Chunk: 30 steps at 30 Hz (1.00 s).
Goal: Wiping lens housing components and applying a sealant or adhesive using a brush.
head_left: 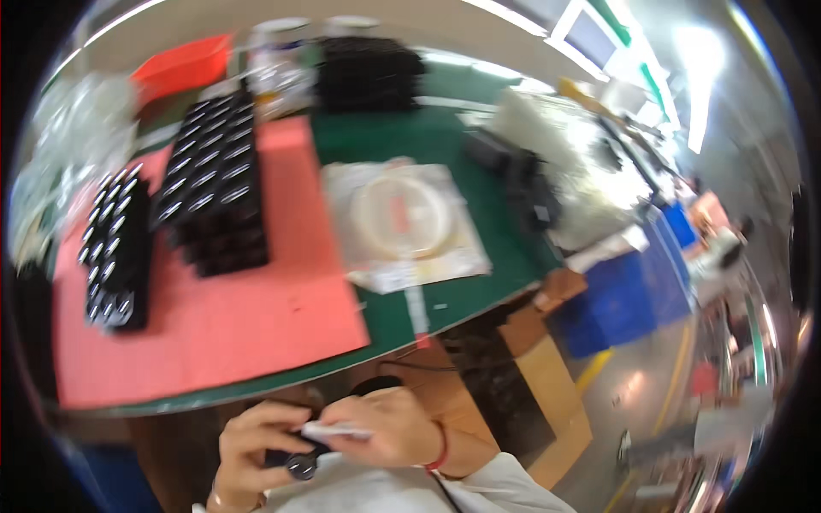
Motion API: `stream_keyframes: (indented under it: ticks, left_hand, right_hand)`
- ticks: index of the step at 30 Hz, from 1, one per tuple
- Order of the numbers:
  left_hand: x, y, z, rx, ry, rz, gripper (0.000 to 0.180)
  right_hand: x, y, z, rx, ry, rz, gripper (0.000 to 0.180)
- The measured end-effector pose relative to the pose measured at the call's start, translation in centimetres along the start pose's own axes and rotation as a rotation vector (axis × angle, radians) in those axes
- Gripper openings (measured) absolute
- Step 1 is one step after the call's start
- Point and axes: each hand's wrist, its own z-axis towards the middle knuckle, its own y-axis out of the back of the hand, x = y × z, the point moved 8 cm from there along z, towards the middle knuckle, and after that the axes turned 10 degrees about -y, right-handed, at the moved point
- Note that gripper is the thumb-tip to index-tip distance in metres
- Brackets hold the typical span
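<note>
Below the table's front edge, close to my body, my two hands work together. My left hand (pixel 248 449) is closed around a small glossy black part with a round end (pixel 301 466). My right hand (pixel 385 427), a red band at its wrist, pinches a white flat strip-like piece (pixel 338 431) against or just above the black part; contact is too blurred to make out. Ahead on a pink sheet (pixel 299 308) stand a tall stack of black trays (pixel 214 179) with shiny pieces in rows and a smaller black tray (pixel 120 248) with similar pieces.
On the green table (pixel 368 137), a round roll of pale tape (pixel 402 218) lies on a white sheet. Behind are a red bin (pixel 182 67), another black tray stack (pixel 369 75) and clear plastic bags (pixel 81 137). Cardboard (pixel 547 402) and a blue crate (pixel 611 299) stand right.
</note>
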Motion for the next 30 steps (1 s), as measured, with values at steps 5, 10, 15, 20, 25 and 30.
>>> stream_keyframes:
  ticks: [5, 10, 15, 20, 25, 30]
  left_hand:
    - [0.3, 1.0, -1.5, -0.035, 0.051, 0.098, 0.04]
    - [1.2, 0.3, -1.0, 0.01, 0.061, -0.002, 0.038]
    - [1.5, 1.5, -1.6, -0.11, 0.031, -0.059, 0.045]
    - [2.2, 3.2, -3.0, -0.352, -0.083, -0.082, 0.042]
    - [0.5, 1.4, 0.1, -0.102, 0.09, -0.061, 0.036]
    - [-1.8, 2.0, 1.9, 0.05, -0.083, 0.21, 0.033]
  right_hand:
    - [1.4, -0.4, 0.1, -0.021, 0.025, 0.056, 0.021]
    - [0.3, 0.9, 0.0, -0.079, -0.048, 0.303, 0.022]
    - [-1.5, -0.7, -0.4, 0.069, -0.303, 0.653, 0.025]
    - [-0.9, -2.3, 0.0, 0.144, -0.169, 0.736, 0.02]
    - [0.4, 1.9, 0.2, 0.011, 0.097, 0.402, 0.034]
    - [4.6, 2.3, 1.6, -0.154, 0.243, -0.025, 0.034]
